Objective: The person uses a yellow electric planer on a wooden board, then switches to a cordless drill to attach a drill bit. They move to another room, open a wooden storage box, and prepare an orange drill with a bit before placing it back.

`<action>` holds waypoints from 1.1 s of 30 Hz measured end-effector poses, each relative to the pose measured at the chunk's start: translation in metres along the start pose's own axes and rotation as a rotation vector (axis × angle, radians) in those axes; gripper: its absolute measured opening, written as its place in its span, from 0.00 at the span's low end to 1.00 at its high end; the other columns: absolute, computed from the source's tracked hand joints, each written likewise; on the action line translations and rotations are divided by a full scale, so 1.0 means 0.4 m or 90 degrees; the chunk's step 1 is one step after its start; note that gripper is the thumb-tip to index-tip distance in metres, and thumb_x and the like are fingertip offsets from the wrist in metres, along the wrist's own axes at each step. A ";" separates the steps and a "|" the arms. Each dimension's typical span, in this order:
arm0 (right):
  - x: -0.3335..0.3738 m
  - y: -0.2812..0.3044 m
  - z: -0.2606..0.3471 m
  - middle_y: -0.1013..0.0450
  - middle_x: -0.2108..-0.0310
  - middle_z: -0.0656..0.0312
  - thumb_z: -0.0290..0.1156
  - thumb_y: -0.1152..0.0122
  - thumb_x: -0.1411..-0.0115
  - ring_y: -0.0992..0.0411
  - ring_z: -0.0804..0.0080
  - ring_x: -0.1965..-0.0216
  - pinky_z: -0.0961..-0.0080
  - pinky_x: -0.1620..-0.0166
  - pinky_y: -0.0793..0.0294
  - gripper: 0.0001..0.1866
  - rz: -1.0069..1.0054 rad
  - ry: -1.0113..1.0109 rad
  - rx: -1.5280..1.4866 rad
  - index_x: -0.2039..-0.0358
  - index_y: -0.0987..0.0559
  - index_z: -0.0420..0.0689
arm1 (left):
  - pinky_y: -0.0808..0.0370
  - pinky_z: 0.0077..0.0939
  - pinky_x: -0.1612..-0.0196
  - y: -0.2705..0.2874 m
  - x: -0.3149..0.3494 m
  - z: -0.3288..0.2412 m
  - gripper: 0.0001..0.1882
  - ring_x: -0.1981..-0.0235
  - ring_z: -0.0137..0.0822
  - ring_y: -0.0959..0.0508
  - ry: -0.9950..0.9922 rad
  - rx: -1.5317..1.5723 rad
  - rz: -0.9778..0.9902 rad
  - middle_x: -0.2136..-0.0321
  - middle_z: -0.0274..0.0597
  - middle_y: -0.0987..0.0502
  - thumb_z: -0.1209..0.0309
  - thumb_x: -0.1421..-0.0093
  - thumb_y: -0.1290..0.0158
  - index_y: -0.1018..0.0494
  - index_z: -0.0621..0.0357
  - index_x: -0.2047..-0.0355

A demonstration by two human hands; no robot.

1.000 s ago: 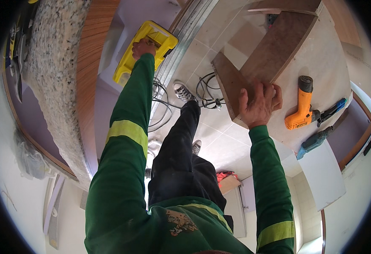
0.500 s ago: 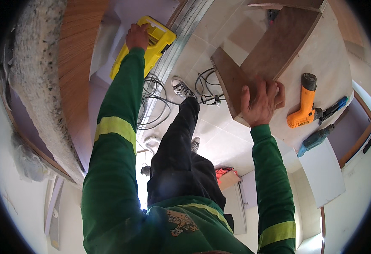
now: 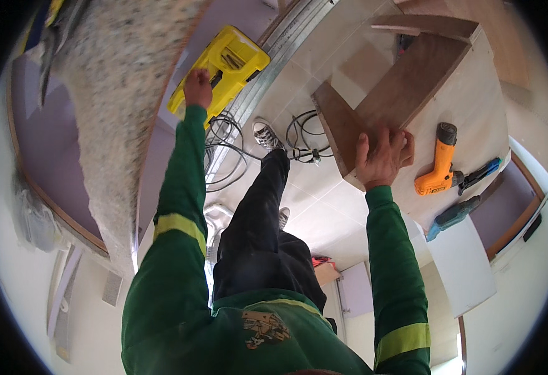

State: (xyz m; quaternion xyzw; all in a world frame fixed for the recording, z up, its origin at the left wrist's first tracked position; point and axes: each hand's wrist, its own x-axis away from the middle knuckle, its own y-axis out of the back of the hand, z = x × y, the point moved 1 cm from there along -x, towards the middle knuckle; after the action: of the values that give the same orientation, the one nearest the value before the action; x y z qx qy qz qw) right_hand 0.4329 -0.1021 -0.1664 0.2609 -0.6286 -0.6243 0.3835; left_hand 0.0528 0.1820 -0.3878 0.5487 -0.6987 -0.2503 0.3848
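Note:
My left hand (image 3: 197, 89) is over the near left part of a yellow plastic case (image 3: 239, 47), its fingers curled in. Whatever they hold, if anything, is hidden. A few small thin pieces (image 3: 231, 60) lie in a recess of the case. With its fingers bent over the near edge, my right hand (image 3: 383, 159) grips a brown wooden open frame (image 3: 411, 72) on a pale work surface. To the right of that hand lie an orange heat gun (image 3: 437, 164), a dark tool with a blue end (image 3: 479, 176) and a teal power tool (image 3: 452, 217).
A rough stone slab edge (image 3: 114, 125) rises at left. Black cables (image 3: 227, 150) loop on the tiled floor near my shoe (image 3: 266, 134). A metal track (image 3: 283, 44) runs beside the case. A white sheet (image 3: 465, 265) hangs at the right.
My left hand has moved down from the upper part of the yellow case to its near left part. The view has shifted, showing more of the slab. My right hand keeps its grip.

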 end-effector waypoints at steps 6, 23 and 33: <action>-0.001 0.007 0.011 0.33 0.39 0.53 0.55 0.44 0.36 0.47 0.42 0.31 0.35 0.33 0.53 0.27 -0.005 0.021 0.018 0.45 0.19 0.52 | 0.23 0.50 0.49 0.008 0.527 0.124 0.24 0.54 0.60 0.17 0.129 0.039 0.208 0.52 0.61 0.18 0.67 0.26 0.52 0.32 0.47 0.31; 0.012 0.039 0.025 0.35 0.36 0.53 0.51 0.38 0.40 0.47 0.44 0.28 0.34 0.31 0.51 0.28 0.021 0.025 0.005 0.44 0.19 0.49 | 0.17 0.29 0.64 0.210 1.092 0.126 0.38 0.69 0.34 0.18 0.431 0.529 0.277 0.64 0.44 0.22 0.81 0.34 0.46 0.41 0.49 0.25; 0.142 0.158 -0.056 0.31 0.43 0.48 0.42 0.35 0.37 0.28 0.48 0.44 0.49 0.45 0.26 0.27 0.215 0.205 -0.299 0.40 0.25 0.44 | 0.22 0.28 0.74 0.182 1.583 0.120 0.30 0.78 0.31 0.23 0.846 0.663 0.035 0.68 0.37 0.22 0.80 0.33 0.46 0.34 0.43 0.32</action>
State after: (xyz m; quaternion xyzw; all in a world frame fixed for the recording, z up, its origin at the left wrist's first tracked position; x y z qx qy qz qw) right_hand 0.4281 -0.1556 -0.0968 0.1528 -0.4330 -0.6307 0.6256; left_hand -0.0924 -0.4092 -0.1929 0.6717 -0.3665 0.4879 0.4201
